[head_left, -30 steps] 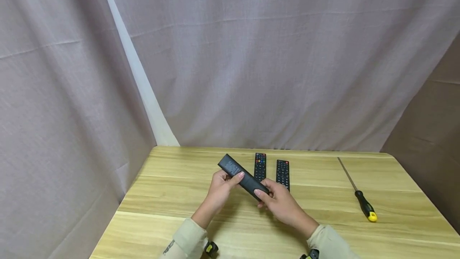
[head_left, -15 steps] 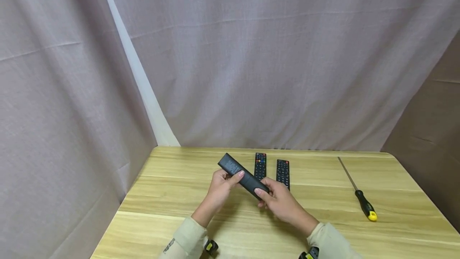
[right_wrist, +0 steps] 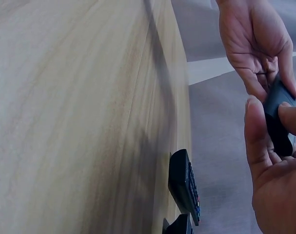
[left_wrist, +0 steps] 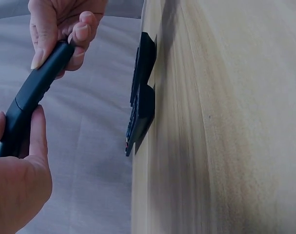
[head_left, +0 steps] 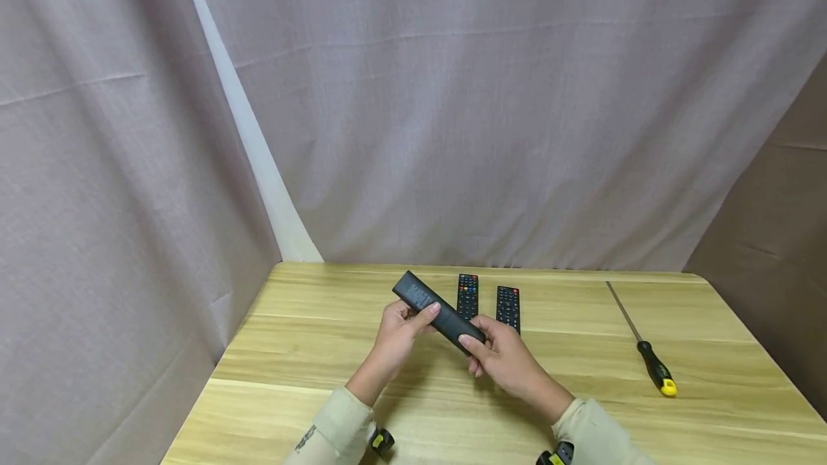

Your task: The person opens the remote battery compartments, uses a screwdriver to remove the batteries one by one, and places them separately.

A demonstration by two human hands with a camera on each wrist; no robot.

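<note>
Held remote (head_left: 454, 323) shifted slightly toward the far side; left hand (head_left: 395, 334) grips it near mid-length, right hand (head_left: 507, 359) its near right end, thumbs (head_left: 428, 316) uppermost.

A pale, wood-grained desk (head_left: 291, 350) is backed by a grey-mauve curtain (head_left: 484, 128); a whitish strip (head_left: 287, 228) is seen in a slanting gap, left. Toward the far edge a colour-buttoned remote (head_left: 468, 296) is laid face up — a second remote (head_left: 508, 307) set just right of it, apart, near ends of both hidden. Well to the right, a screwdriver (head_left: 652, 362) is laid aslant: black handle, yellow end — blade toward the curtain.
</note>
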